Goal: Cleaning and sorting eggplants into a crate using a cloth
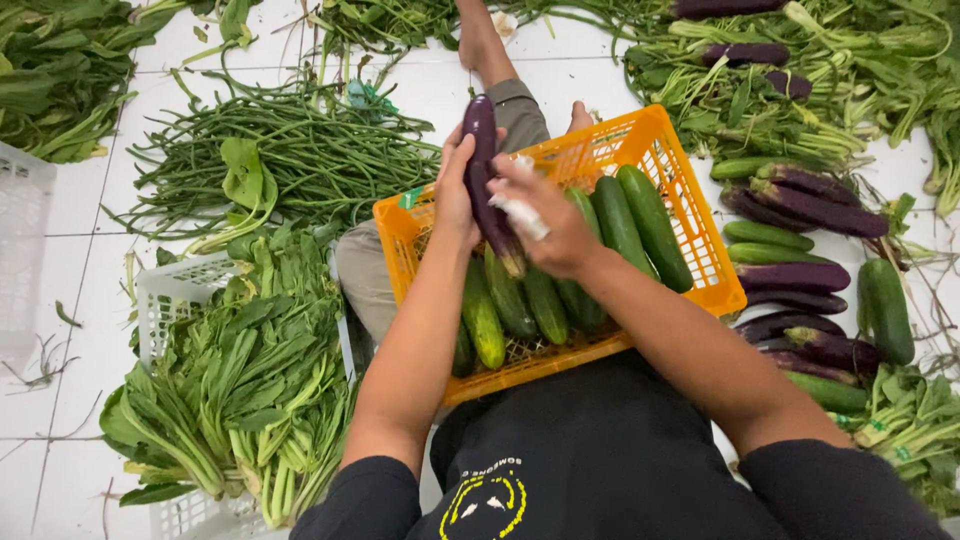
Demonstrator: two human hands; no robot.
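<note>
Gripping an eggplant (485,170) upright with the left hand (455,195), over an orange crate (690,215) of cucumbers (640,225). Wiping its right side with the right hand (555,225), closed on a white cloth (520,215). Lying left: greens (240,380), long beans (290,155). Lying right: more eggplants (800,200).

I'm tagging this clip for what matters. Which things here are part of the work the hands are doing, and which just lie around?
In hand:
- long purple eggplant, held by left hand and right hand
- white cloth, in the right hand
- orange crate of cucumbers

Lying about:
- long beans
- leafy greens in a white basket
- eggplant pile
</note>
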